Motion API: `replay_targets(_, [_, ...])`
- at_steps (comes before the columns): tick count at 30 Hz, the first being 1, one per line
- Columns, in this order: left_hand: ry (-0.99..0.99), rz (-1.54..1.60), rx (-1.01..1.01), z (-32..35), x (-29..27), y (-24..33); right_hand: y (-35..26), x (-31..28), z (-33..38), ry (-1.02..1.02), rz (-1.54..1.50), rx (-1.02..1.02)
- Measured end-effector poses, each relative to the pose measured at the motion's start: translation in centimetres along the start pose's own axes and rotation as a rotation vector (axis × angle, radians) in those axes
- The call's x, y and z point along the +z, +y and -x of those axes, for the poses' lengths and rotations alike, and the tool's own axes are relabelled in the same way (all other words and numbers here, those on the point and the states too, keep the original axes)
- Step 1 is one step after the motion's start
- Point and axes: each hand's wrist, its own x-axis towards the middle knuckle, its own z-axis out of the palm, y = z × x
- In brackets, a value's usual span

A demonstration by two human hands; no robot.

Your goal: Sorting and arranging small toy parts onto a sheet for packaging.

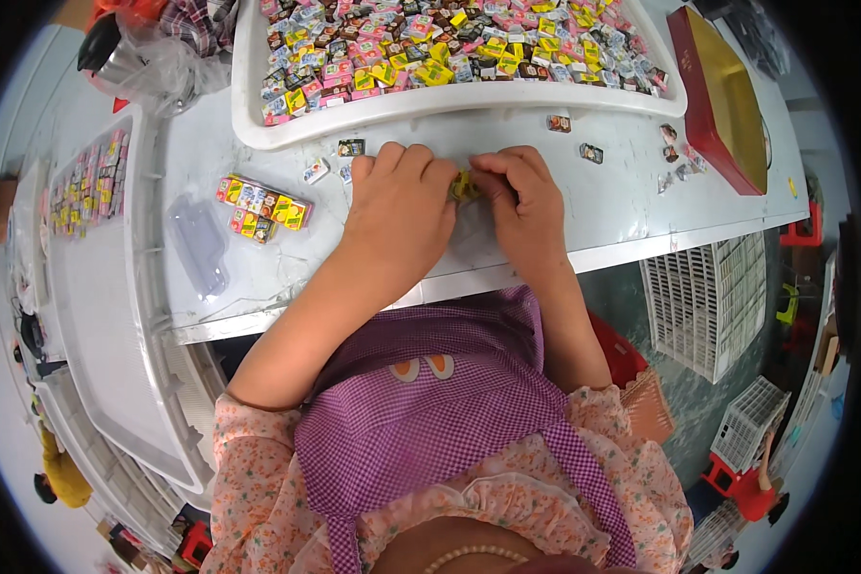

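A small yellow wrapped block [465,187] is between my hands, close to the table's near edge. My left hand [397,201] is curled with its back up, its thumb side at the block and its fingertips hidden. On the block's other side, my right hand [524,201] has thumb and forefinger bent together, pinching at it. Left of my hands lies a packed group of similar blocks [268,206] in several colours. Beside it rests a clear plastic tray [198,247]. Loose near my left hand are a black block [351,147] and a white block [316,170].
A large white tray [469,99] heaped with small wrapped blocks fills the far side. At right stand a red and gold box [722,105] and loose blocks [591,153]. A white tray [96,316] with filled packs is at left. White crates [708,306] stand on the floor.
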Motion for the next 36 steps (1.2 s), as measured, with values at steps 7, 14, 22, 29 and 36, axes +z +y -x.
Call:
replay_targets(7, [0.034,0.150,0.024,0.1,0.9,-1.4,-0.4,-0.1,0.0,-0.017,-0.017,0.044])
replay_targets(14, [0.040,0.231,0.188,-1.3,0.2,-2.7,-0.5,-0.2,0.0,-0.012,-0.028,0.063])
replay_targets(22, [-0.055,0.021,0.087,-1.4,-0.3,-1.1,-0.6,-0.3,-0.1,-0.009,-0.042,0.069])
replay_targets(29, [-0.013,0.253,-0.003,-1.7,0.8,-1.9,-0.4,-0.2,-0.1,-0.009,-0.064,0.091])
replay_targets(36, [0.086,0.192,0.100,-0.8,1.8,-1.8,-0.6,-0.3,-0.1,-0.014,-0.062,0.103])
